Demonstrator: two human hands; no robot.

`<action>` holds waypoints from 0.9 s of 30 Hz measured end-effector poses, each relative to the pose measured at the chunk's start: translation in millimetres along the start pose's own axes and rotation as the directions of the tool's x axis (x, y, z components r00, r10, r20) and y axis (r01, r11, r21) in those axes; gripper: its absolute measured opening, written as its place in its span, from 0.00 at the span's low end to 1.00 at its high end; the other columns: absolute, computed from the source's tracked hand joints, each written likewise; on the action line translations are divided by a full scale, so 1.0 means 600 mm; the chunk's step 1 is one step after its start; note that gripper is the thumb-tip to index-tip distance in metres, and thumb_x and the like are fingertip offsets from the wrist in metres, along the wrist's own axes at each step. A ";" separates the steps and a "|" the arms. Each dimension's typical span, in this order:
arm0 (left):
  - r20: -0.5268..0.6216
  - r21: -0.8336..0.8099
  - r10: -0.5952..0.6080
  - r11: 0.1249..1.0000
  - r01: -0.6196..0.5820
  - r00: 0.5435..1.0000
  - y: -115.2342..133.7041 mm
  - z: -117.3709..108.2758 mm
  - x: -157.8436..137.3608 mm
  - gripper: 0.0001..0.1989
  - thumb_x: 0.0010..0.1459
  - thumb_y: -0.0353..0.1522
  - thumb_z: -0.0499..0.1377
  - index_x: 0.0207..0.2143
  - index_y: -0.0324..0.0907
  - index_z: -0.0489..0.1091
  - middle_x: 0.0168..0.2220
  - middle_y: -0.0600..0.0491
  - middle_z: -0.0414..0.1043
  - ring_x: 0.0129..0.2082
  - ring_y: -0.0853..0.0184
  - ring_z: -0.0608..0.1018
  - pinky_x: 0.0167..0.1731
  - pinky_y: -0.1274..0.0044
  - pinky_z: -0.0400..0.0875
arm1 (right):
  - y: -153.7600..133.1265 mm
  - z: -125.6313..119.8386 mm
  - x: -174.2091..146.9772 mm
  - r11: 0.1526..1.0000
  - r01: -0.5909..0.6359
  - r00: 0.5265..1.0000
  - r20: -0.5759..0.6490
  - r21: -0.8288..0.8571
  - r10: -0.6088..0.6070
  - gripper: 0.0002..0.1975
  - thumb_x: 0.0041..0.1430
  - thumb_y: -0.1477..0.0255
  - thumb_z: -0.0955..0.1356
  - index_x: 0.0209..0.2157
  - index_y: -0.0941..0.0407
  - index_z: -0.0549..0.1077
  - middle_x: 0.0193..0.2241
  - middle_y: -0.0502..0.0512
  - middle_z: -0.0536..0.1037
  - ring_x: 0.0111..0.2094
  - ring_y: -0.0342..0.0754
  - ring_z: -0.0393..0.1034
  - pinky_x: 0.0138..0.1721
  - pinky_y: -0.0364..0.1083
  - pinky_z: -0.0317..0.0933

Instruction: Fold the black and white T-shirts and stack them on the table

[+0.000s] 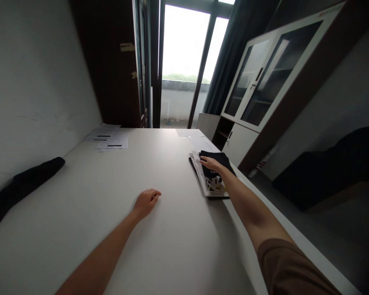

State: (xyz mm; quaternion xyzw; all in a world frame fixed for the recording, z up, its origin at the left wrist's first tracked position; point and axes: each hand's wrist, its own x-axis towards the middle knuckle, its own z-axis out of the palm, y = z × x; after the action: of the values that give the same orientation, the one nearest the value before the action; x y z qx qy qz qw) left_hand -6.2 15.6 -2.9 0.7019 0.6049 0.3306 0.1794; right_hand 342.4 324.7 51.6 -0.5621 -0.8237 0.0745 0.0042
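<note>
A stack of folded clothes (201,172) lies near the right edge of the white table (117,237). Its top piece is a folded black garment (219,157) with a white and yellow print, and lighter and dark layers show beneath. My right hand (209,162) rests on the upper left part of this black garment, fingers stretched out and lying flat. Left of the stack, my left hand (146,203) is at the tabletop with its fingers loosely curled in and nothing visible in them. A long black cloth item (33,174) lies along the table's left side.
Printed papers (112,141) lie at the far left corner of the table, and more sheets (189,133) at the far right. A white cabinet with glass doors (264,82) stands beyond the right edge. A dark cupboard (110,61) and a window (184,45) are behind.
</note>
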 end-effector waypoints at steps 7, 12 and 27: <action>0.008 0.039 0.009 0.999 -0.009 1.000 -0.003 0.002 -0.003 0.12 0.65 0.30 0.54 0.42 0.46 0.79 0.44 0.51 0.79 0.43 0.63 0.78 0.43 0.74 0.68 | 0.047 0.051 -0.170 0.965 -0.251 0.907 -0.366 -0.071 0.209 0.32 0.70 0.52 0.57 0.68 0.53 0.63 0.68 0.65 0.61 0.68 0.62 0.53 0.65 0.61 0.51; 0.003 0.065 0.010 0.998 -0.010 1.000 -0.001 0.002 -0.003 0.13 0.66 0.31 0.53 0.42 0.46 0.79 0.43 0.51 0.79 0.42 0.63 0.78 0.43 0.74 0.68 | 0.047 0.111 -0.244 0.934 -0.353 0.884 -0.346 -0.050 0.316 0.37 0.68 0.50 0.56 0.72 0.55 0.54 0.67 0.71 0.61 0.67 0.65 0.56 0.61 0.65 0.54; 0.028 0.118 0.059 0.991 -0.062 0.998 0.006 0.008 -0.001 0.13 0.67 0.32 0.53 0.42 0.46 0.78 0.44 0.51 0.79 0.43 0.62 0.78 0.45 0.73 0.67 | -0.017 0.090 -0.277 0.947 -0.300 0.906 -0.345 -0.117 0.244 0.38 0.67 0.45 0.56 0.72 0.48 0.55 0.73 0.62 0.48 0.71 0.67 0.41 0.63 0.69 0.48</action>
State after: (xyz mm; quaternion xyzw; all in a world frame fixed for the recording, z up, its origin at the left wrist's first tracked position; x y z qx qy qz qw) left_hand -0.5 15.1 -4.1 0.7335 0.5996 0.2905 0.1346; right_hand 389.5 160.9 12.3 -0.6745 -0.7282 -0.0888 0.0826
